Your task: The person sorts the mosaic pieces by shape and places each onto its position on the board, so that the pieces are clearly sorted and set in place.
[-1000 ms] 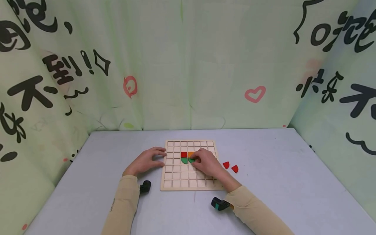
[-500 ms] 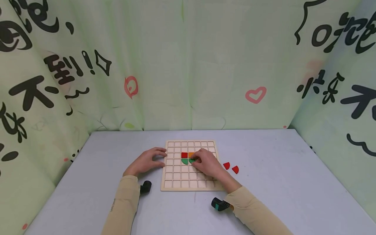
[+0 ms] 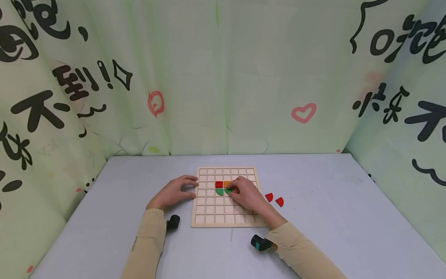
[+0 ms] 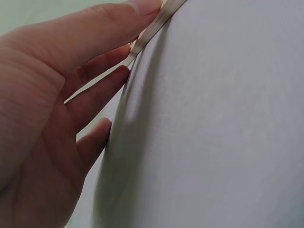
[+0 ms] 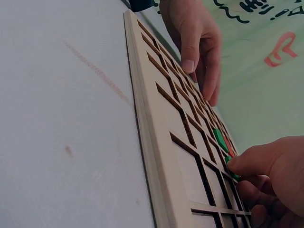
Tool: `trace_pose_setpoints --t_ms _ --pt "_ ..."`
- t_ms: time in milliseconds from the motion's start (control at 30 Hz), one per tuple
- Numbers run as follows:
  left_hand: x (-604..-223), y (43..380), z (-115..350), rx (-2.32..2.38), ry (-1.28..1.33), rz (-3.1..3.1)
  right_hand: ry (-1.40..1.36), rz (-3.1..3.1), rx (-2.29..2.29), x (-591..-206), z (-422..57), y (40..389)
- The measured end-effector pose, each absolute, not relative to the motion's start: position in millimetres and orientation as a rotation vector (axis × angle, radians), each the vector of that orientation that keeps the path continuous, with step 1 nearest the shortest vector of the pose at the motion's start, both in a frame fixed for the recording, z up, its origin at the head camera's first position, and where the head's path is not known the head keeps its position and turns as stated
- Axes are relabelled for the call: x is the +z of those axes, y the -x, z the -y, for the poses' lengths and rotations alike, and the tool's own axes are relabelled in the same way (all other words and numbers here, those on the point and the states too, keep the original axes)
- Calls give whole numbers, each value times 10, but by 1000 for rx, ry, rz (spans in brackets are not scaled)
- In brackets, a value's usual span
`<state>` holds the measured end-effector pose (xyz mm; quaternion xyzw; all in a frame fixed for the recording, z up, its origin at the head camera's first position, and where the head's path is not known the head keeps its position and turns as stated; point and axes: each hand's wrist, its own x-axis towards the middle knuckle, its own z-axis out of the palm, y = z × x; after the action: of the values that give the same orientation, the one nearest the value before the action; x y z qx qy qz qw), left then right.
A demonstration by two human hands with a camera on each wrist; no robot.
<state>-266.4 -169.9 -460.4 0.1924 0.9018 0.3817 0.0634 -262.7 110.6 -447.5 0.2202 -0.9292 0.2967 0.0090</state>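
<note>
The wooden grid board (image 3: pixel 226 225) lay flat on the table (image 3: pixel 313 186). The left hand (image 3: pixel 175 190) rested against its left edge, fingers loosely extended and grasping nothing. The right hand (image 3: pixel 247 192) reached over the board, thumb and fingers pinching a green piece (image 3: pixel 228 191), partly hidden by the fingertips. That piece was at the grid below an orange piece (image 3: pixel 226 183), also partly covered. To their left sat a red square (image 3: pixel 218 184), with a rounded green wedge (image 3: pixel 219 192) directly below it. On the table, near the board's right side, lay 2 red wedges (image 3: pixel 269 197), apart from each other.
</note>
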Motion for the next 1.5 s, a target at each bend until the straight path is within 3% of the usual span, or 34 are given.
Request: trace_pose_setpoints --t_ms 1500 --pt "-4610 2662 1686 1164 -528 -2711 -658 2882 1004 -4518 -1141 2631"
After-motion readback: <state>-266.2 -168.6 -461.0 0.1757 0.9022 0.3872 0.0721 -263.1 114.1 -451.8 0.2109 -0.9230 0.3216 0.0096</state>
